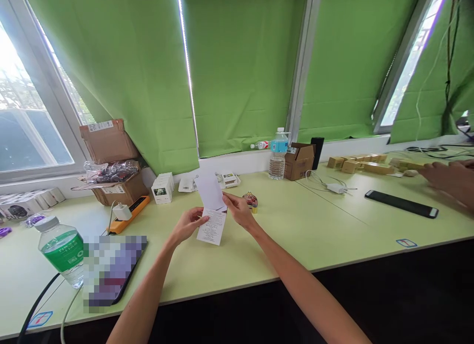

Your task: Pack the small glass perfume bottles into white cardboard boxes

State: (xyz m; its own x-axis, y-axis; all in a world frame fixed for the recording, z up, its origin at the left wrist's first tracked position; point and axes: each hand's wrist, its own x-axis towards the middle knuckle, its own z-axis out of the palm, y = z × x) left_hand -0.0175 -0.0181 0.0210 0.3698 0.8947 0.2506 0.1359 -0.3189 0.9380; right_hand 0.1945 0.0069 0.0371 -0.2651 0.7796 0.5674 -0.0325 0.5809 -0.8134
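Both of my hands hold a white leaflet (212, 228) above the table, its lower panel covered in small print and its upper panel blank on this side. At the left edge, my left hand (189, 226) pinches it near the fold between thumb and fingers. My right hand (240, 211) grips the opposite edge, close to the same fold. Just beyond the right hand sits a small round red-and-gold ornament (251, 200), partly hidden by that hand. Behind the leaflet lie white packets (186, 185) against the wall.
Left: a green-labelled water bottle (64, 252), a blurred-out device (114, 270), an orange power strip (129, 216), cardboard boxes (120, 188) and small white boxes (162, 188). Right: a blue-labelled bottle (278, 156), an open carton (299, 161), a black phone (402, 203), and another person's hand (444, 178) near small yellow boxes (355, 163).
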